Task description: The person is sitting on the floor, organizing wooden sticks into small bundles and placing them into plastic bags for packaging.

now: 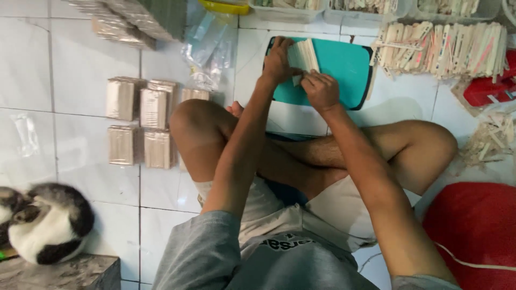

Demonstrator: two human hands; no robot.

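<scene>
- Person sits cross-legged on white tiled floor, grey shirt, light shorts; knees out to both sides.
- Black & white cat curled at lower left, by a grey stone block.
- Red cushion on the opposite side, near the knee.
- Five wrapped brown bundles lie on floor in two rows just beside the knee.
- Left hand grips a stack of pale flat sticks, fingers wrapped on its edge.
- Right hand just under the stack, fingers curled & pinching its lower corner.
- Stack is held over a teal cutting board lying on floor in front of the legs.
- Farther: clear plastic bags, loose pile of sticks, trays w/ more sticks along top edge.
</scene>
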